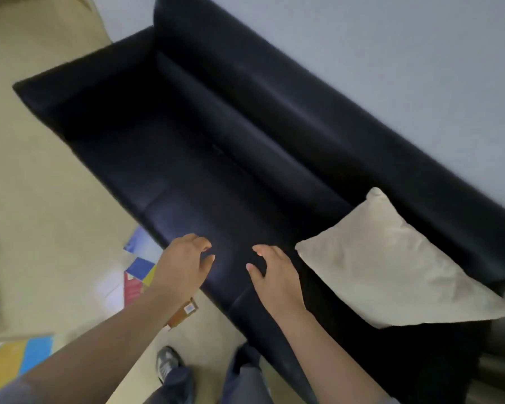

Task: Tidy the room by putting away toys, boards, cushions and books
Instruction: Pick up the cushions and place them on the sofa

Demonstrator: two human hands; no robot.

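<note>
Beige floor (41, 199), pale wall (391, 53).

- Black sofa (216, 141): one, set against the wall.
- Cream cushion (391, 263): one, lying on the seat just right of the right fingers, apart from them.
- Left hand (184, 263) and right hand (277, 275): both over the seat's front edge. Fingers loosely curled and slightly spread, holding nothing. Contact with the seat cannot be told.
- Coloured books (140, 266): overlapping heap on the floor, left of and below the left fingers. Count unclear, covers blurred.
- Brown box (184, 312): one, under the left wrist. Its small white label is unreadable.
- Yellow-and-blue board (18, 357): one, far left of the fingers.
</note>
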